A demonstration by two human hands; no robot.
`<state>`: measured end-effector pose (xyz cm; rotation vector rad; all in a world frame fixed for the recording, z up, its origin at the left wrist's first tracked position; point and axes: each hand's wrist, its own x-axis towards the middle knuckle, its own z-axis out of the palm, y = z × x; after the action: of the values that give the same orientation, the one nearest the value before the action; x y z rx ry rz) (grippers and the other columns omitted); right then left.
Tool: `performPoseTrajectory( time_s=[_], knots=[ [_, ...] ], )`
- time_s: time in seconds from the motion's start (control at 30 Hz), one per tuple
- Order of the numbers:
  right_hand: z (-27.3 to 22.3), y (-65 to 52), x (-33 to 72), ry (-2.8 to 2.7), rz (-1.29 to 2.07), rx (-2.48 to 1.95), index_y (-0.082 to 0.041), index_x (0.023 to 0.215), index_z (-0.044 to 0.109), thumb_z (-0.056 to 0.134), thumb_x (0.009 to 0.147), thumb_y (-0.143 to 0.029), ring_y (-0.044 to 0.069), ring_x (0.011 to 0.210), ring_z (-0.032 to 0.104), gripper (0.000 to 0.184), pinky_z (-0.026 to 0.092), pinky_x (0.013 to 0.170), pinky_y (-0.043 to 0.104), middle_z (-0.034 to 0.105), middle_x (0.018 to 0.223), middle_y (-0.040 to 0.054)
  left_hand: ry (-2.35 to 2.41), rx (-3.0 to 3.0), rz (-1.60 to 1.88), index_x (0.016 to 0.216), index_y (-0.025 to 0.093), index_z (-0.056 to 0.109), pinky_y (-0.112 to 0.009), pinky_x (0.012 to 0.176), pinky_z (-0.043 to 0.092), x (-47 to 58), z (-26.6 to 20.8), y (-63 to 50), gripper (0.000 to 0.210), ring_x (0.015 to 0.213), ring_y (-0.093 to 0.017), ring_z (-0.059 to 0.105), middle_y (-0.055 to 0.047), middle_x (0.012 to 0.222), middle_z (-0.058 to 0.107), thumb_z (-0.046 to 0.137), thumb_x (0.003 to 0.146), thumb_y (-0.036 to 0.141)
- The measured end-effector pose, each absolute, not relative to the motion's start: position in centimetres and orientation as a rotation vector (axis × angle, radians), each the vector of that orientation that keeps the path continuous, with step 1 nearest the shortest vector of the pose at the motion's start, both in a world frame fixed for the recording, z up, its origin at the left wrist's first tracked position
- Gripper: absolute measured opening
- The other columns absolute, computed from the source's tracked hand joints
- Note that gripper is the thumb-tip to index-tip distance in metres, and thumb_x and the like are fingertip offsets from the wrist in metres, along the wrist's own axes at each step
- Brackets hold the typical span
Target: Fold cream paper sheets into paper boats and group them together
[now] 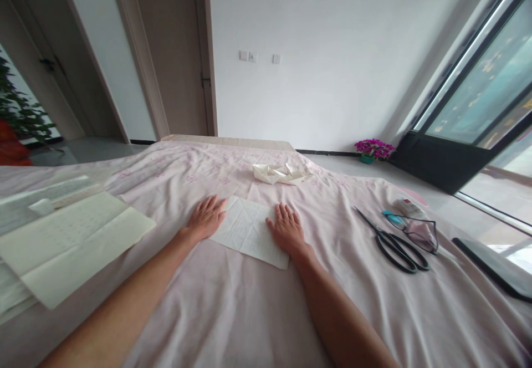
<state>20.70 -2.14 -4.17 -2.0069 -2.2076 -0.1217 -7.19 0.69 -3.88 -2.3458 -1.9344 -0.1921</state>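
Note:
A creased sheet of pale paper (246,229) lies flat on the pink cloth, with fold lines crossing it. At its left edge rests my left hand (206,217), palm down with the fingers stretched forward. My right hand (286,228) lies flat over the paper's right edge, thumb pointing inward. Neither hand grips anything. Beyond the sheet sits a folded paper boat shape (280,174), cream in colour.
Larger cream sheets (75,240) lie at the left. On the right are black-handled scissors (393,246), glasses (432,235), a small white box (409,207) and a dark flat device (494,268). A potted pink flower (374,149) stands on the floor by the wall.

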Motion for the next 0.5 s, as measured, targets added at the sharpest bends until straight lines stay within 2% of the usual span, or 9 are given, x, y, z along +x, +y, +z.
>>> performPoseTrajectory(
  time_s=[0.27, 0.5],
  knots=[
    [-3.9, -2.3, 20.5, -2.189, -0.06, -2.036, -0.01, 0.149, 0.023, 0.02, 0.095, -0.054, 0.025, 0.144, 0.011, 0.07, 0.004, 0.115, 0.042, 0.018, 0.156, 0.0109, -1.746, -2.478, -0.14, 0.147, 0.028, 0.027, -0.043, 0.114, 0.014, -11.3, -3.7, -3.6, 0.055, 0.143, -0.024, 0.02, -0.007, 0.155, 0.026, 0.029, 0.095, 0.044],
    [-3.0, -2.2, 21.9, -2.143, 0.055, -2.189, -0.012, 0.151, 0.017, 0.017, 0.095, -0.055, 0.023, 0.145, 0.007, 0.07, 0.004, 0.115, 0.042, 0.012, 0.157, 0.0095, -1.945, -2.41, -0.076, 0.148, 0.034, 0.023, -0.045, 0.113, 0.017, -11.5, -2.8, -6.1, 0.052, 0.144, -0.024, 0.019, -0.005, 0.156, 0.022, 0.025, 0.096, 0.039]
  ],
)
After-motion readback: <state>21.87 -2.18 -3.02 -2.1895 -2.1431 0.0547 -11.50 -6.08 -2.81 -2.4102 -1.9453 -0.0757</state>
